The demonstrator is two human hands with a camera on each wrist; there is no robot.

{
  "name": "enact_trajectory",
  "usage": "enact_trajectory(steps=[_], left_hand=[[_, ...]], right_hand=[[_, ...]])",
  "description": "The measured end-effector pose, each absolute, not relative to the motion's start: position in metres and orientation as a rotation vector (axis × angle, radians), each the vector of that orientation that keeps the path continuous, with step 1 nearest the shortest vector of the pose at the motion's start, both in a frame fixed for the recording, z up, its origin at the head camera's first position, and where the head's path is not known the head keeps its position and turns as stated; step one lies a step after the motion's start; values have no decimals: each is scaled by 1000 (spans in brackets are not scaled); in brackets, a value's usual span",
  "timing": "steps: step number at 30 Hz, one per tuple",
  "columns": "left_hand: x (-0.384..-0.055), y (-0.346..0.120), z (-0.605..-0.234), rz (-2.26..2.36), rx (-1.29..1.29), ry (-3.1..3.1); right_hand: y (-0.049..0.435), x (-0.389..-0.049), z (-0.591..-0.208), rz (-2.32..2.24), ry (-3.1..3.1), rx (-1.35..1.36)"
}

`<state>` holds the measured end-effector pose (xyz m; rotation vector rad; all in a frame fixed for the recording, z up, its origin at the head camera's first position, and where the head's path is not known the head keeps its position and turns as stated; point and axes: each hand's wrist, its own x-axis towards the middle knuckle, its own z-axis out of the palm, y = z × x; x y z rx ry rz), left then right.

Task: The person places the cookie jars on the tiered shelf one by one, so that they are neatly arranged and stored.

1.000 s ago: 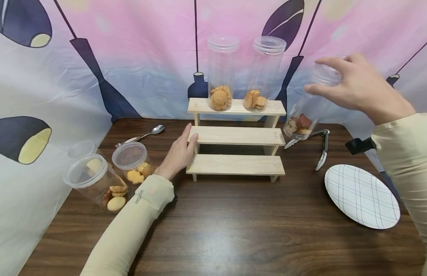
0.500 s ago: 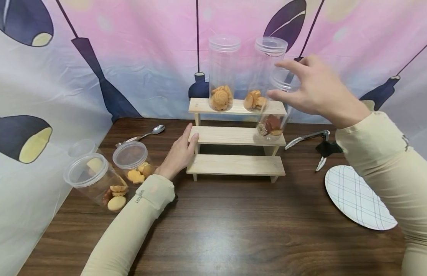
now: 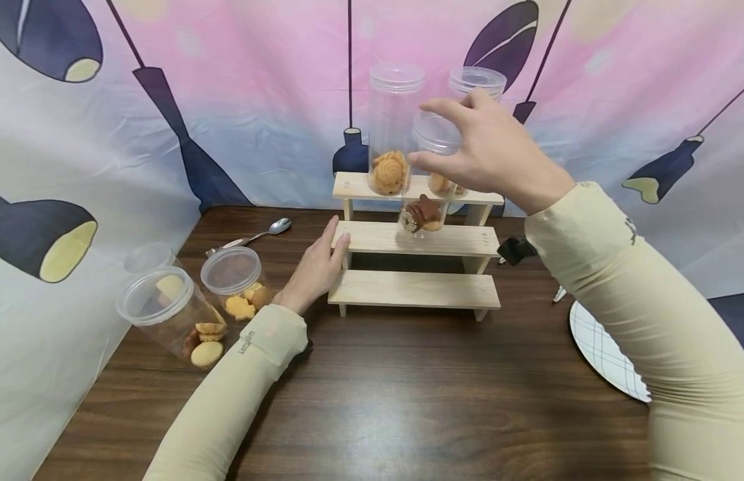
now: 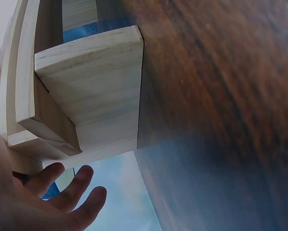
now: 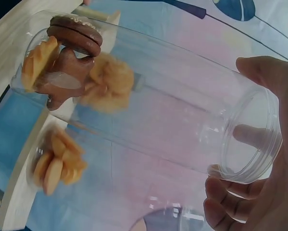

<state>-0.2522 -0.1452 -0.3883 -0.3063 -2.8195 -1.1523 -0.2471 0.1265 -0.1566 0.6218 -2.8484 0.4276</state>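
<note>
My right hand [image 3: 498, 150] grips a tall clear plastic jar [image 5: 168, 101] around its lid, thumb on one side and fingers on the other. A brown star-shaped cookie, a dark sandwich cookie and a golden one lie at the jar's bottom. The jar is in front of the middle step of a three-tier wooden stand [image 3: 414, 288]; whether its base touches the step I cannot tell. At the stand's left end my left hand [image 3: 311, 274] rests against the middle step, its fingers loosely extended in the left wrist view.
Two tall cookie jars, one at left [image 3: 391, 133] and one at right [image 3: 476, 79], stand on the top step. More cookie jars [image 3: 161, 300] and a spoon [image 3: 279, 226] are at left. A checked plate [image 3: 600, 354] lies at right; tongs are mostly hidden behind my right arm.
My right hand has carried the jar leftward, from right of the stand to before its middle step. The left hand keeps its place at the stand's left end.
</note>
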Motion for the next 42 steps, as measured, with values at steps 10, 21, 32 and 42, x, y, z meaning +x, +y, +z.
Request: enact_trajectory(steps=[10,21,32,42], left_hand=[[-253,-145,-388,-1143,-307,-2823],[-252,-141,-388,-1165,-317,-2816],[-252,-139,-388,-1165,-325,-2817],[-251,-140,-388,-1164,-309,-2822]], right_hand=[[92,-257,-174,344,-2786,753],[81,-260,-183,351,-2788,734],[83,-263,-186,328,-2798,728],[84,-267,-190,337,-2819,717]])
